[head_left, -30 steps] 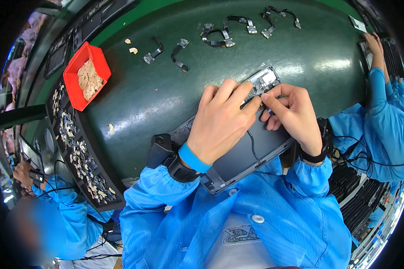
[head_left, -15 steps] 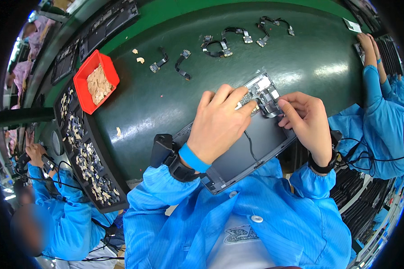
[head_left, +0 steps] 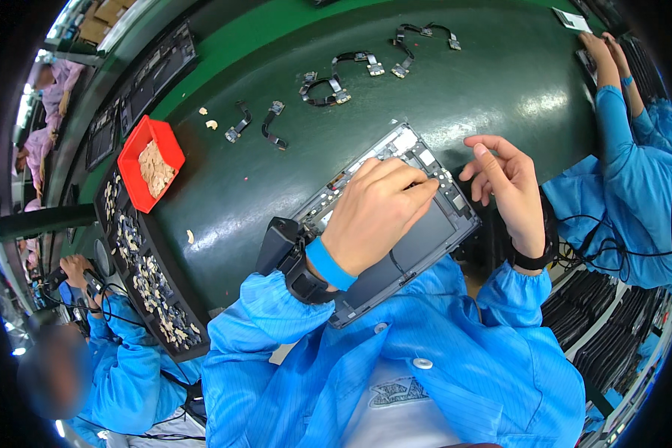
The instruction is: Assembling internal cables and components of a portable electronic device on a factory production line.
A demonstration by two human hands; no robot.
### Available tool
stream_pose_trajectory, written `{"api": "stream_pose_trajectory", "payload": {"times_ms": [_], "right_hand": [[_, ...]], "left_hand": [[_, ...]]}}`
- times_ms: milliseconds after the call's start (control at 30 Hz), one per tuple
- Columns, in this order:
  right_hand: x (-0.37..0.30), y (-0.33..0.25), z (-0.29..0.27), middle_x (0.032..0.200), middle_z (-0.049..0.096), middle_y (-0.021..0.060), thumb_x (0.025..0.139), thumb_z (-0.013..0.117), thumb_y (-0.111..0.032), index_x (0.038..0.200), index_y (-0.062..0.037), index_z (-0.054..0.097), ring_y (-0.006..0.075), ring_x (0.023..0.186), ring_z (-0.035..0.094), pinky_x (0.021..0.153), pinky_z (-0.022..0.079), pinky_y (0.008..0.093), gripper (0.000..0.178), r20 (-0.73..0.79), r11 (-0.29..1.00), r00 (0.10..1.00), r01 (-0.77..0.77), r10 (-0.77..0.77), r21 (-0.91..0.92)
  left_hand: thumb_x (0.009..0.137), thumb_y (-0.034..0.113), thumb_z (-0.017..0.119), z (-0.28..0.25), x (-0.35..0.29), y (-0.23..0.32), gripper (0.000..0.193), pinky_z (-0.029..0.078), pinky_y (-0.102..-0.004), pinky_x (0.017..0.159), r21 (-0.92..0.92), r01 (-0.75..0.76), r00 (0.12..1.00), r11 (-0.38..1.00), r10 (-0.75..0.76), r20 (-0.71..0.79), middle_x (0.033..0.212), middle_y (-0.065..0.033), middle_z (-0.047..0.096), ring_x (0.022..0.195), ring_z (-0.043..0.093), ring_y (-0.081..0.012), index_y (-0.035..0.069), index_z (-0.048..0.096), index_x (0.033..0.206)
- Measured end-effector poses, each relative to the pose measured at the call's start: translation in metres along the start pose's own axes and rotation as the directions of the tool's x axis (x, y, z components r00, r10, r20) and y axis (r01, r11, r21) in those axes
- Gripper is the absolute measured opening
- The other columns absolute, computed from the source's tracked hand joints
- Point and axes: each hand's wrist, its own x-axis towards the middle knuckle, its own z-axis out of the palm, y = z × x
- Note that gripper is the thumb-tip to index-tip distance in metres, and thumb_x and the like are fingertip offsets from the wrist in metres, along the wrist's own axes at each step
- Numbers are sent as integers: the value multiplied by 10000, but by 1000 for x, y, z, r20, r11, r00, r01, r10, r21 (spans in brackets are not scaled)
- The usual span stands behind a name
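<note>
Tablet [head_left: 430, 233] now clear of the right hand [head_left: 512, 193], its fingers parted; left hand [head_left: 375, 214] pinched narrow over it, whether holding anything cannot tell, seemingly working alone.

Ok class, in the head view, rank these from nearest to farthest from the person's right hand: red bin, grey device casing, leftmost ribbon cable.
1. Grey device casing, just left of the right hand.
2. Leftmost ribbon cable, to the upper left.
3. Red bin, farther left.
</note>
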Motion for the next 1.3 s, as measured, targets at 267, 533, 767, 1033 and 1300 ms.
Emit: {"api": "stream_pose_trajectory", "payload": {"times_ms": [267, 533, 767, 1033, 1300], "right_hand": [[2, 20, -8, 804, 704, 35, 1033, 610, -196, 1203, 20, 658, 43, 612, 558, 528, 412, 184, 279, 46, 999, 998, -43, 43, 0], [4, 22, -7, 811, 701, 24, 1030, 613, -208, 1203, 14, 664, 45, 645, 563, 535, 418, 189, 286, 58, 997, 996, -60, 63, -43], [1, 18, -2, 818, 701, 29, 1024, 636, -214, 1186, 27, 671, 50, 669, 568, 585, 436, 202, 293, 66, 997, 996, -65, 67, -40], [-1, 27, -2, 816, 716, 38, 1008, 657, -202, 1093, 41, 721, 49, 697, 587, 604, 448, 208, 265, 96, 995, 995, 27, -18, -96], [7, 19, 2, 716, 688, 34, 964, 698, -198, 959, 40, 741, 54, 637, 566, 558, 452, 252, 243, 129, 953, 989, 111, -77, -281]], "left_hand": [[767, 92, 782, 7, 9, 2, 220, 489, -358, 800, 92, -5, 999, 996, 0, 50, 930, -38, 682, 902, 638, -218, 45, 760, 980], [770, 92, 786, 10, 11, -2, 200, 497, -370, 783, 30, -33, 999, 999, 33, -2, 945, -39, 688, 904, 643, -223, 53, 763, 965], [806, 98, 778, 13, 10, -3, 170, 500, -367, 784, 33, -46, 998, 998, 47, -28, 952, -41, 694, 900, 649, -225, 54, 765, 969], [803, 91, 777, 19, 11, -3, 179, 495, -361, 777, 33, -17, 999, 999, 19, -47, 950, -45, 682, 907, 642, -226, 52, 769, 977], [845, 318, 748, 16, 10, 9, 304, 384, -527, 941, 291, 52, 999, 955, -53, -4, 1148, -61, 635, 1145, 569, -239, 111, 763, 1067]]}}
